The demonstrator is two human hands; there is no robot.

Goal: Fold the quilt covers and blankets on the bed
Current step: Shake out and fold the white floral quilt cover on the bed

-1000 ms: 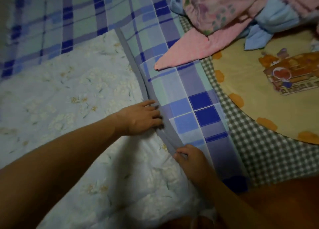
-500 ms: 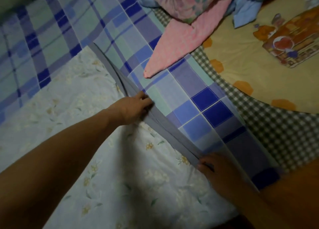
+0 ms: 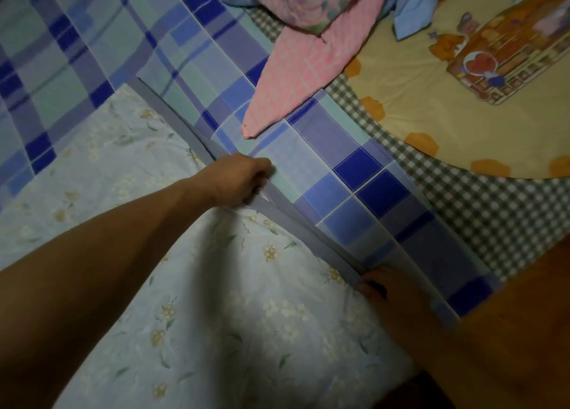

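Since a second ago both hands have slid apart along the grey border: the left hand (image 3: pixel 239 178) now sits farther up the seam and the right hand (image 3: pixel 390 294) nearer the person's body, where before they lay almost side by side.

The blue plaid quilt cover (image 3: pixel 191 69) lies spread flat across the bed, a smooth woven cotton printed in squares of dark blue, pale blue, lilac and mint, with white stitching lines showing between the squares. A narrow grey border (image 3: pixel 296 226) of plain cloth runs diagonally along its folded edge. The left hand's fingers are curled and pinch this border at its upper stretch; the right hand's fingers curl over the same border lower down and grip it. Under and beside the fold lies a pale floral quilt (image 3: pixel 197 300), soft and slightly puffy, creased, printed with small cream blossoms and thin green leaves.

A pink blanket (image 3: pixel 296 78) with a faint lattice texture tapers to a point that rests on the plaid cover. Above it sits a crumpled floral bundle (image 3: pixel 302 1), and a light blue cloth (image 3: pixel 413 10) lies just beside that. To the right, a grey-and-white gingham sheet (image 3: pixel 493 223) covers the bed, and on it lies a rounded cream mat (image 3: pixel 416 100) with orange patches and a cartoon print.
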